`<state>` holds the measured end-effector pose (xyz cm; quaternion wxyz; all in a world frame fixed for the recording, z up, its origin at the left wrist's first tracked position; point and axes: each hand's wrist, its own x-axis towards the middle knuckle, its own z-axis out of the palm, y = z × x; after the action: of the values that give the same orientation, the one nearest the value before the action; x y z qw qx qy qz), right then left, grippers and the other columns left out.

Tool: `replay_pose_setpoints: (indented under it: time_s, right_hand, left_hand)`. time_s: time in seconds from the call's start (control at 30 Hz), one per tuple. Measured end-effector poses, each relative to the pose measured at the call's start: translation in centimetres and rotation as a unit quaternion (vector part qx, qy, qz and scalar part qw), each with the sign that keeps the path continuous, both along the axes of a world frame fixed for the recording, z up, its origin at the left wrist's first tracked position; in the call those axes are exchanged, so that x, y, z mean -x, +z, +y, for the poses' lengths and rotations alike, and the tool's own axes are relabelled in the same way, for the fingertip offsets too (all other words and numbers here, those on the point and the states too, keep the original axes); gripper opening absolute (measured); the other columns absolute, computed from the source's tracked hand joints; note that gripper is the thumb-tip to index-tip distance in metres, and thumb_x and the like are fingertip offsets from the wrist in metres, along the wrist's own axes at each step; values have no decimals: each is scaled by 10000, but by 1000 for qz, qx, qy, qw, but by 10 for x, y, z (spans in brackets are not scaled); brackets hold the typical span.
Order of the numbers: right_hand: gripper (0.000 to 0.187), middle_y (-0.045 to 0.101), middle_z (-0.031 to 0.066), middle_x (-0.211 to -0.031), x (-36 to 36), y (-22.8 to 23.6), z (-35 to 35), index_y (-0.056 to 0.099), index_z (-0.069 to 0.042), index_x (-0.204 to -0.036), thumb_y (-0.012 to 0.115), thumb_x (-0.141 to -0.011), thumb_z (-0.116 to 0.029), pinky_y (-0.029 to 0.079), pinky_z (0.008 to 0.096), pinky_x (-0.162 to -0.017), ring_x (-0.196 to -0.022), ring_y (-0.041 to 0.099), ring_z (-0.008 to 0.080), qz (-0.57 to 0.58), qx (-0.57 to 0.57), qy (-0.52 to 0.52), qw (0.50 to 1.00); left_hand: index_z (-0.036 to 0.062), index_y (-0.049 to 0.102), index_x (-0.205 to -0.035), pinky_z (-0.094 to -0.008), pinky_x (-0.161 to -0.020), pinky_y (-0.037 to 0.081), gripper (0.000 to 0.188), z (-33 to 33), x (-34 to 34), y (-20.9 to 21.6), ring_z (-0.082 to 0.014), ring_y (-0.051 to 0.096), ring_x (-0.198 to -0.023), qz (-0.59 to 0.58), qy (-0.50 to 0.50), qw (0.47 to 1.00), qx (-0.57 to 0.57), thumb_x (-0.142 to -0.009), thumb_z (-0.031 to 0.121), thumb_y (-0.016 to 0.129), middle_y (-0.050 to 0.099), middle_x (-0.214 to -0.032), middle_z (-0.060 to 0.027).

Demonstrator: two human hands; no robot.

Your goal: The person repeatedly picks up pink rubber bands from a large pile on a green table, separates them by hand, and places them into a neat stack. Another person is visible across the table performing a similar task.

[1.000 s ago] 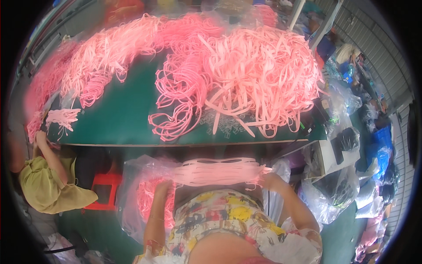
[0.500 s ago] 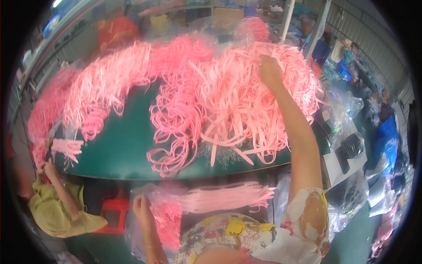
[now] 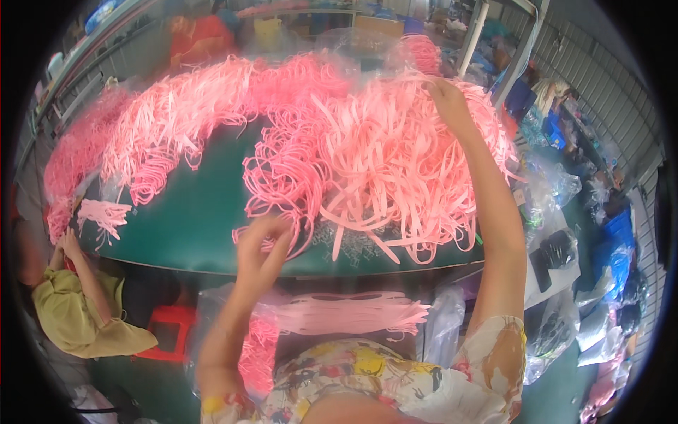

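A large heap of flat light-pink straps (image 3: pixel 395 155) covers the right part of the green table (image 3: pixel 191 205). My right hand (image 3: pixel 450 104) reaches to the far top of this heap, its fingers pressed together on some straps. Beside the heap, thinner, darker pink cords (image 3: pixel 286 166) lie in loops that trail toward the front edge. My left hand (image 3: pixel 261 247) is over the near end of these cords, thumb and fingers apart, slightly blurred. Below the table edge, a bundle of long pink straps (image 3: pixel 346 313) lies near my body, next to a bag of darker pink cords (image 3: pixel 258 357).
More pink straps (image 3: pixel 191 106) pile along the table's far left. At the left a co-worker in an olive top (image 3: pixel 81 311) handles pink cords, near a red stool (image 3: pixel 171 332). Clear plastic bags (image 3: pixel 558 325) crowd the right side. A metal post (image 3: pixel 473 39) rises behind the heap.
My left hand has risen from beside the bagged cords to the looped cords on the table. My right hand has shifted slightly right and farther away on the heap.
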<state>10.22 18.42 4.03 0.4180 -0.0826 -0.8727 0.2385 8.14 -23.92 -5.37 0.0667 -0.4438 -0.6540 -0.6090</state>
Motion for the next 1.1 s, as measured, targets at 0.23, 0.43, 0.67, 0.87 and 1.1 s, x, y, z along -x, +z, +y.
replay_pose_setpoints:
  time_s: [0.23, 0.43, 0.67, 0.87, 1.1]
  right_hand:
    - [271, 511, 80, -646, -61, 52, -63, 598, 20, -870, 500, -865, -233, 395, 286, -602, -617, 455, 122, -31, 13, 47, 998]
    - [232, 505, 75, -616, -102, 65, -98, 602, 12, -870, 521, -847, -205, 394, 283, -576, -579, 446, 130, -82, -75, 47, 993]
    - [239, 521, 4, -703, -134, 66, -128, 586, 27, -879, 518, -873, -203, 383, 268, -614, -678, 440, 82, -196, -43, 128, 971]
    - [232, 532, 16, -693, -152, 57, -152, 594, 24, -857, 551, -842, -203, 396, 256, -608, -669, 474, 84, -323, 9, 174, 930]
    - [218, 502, -15, -721, -189, 28, -148, 529, -22, -962, 587, -787, -139, 401, 240, -617, -673, 464, 67, -372, 103, 243, 890]
  left_hand:
    - [20, 326, -1305, -360, -882, 411, 725, 171, 25, 74, -230, 441, -1096, 120, -43, 991, -29, -724, 215, 713, 439, -1166, -149]
    - [40, 281, -1324, -298, -779, 447, 723, 174, -33, 96, -171, 522, -933, -209, -304, 928, -50, -744, 171, 692, 488, -1078, -123]
    - [76, 305, -1315, -245, -735, 437, 603, 132, -45, 74, -133, 539, -876, -191, -315, 929, 30, -794, 75, 609, 552, -941, -79]
    - [55, 402, -1245, -214, -655, 433, 461, 89, -72, 67, -80, 517, -749, -191, -275, 941, 52, -823, 80, 584, 541, -896, -7]
    - [27, 616, -923, -182, -477, 366, 142, 26, -42, 84, -32, 477, -542, -202, -219, 940, 168, -856, 137, 558, 550, -673, 29]
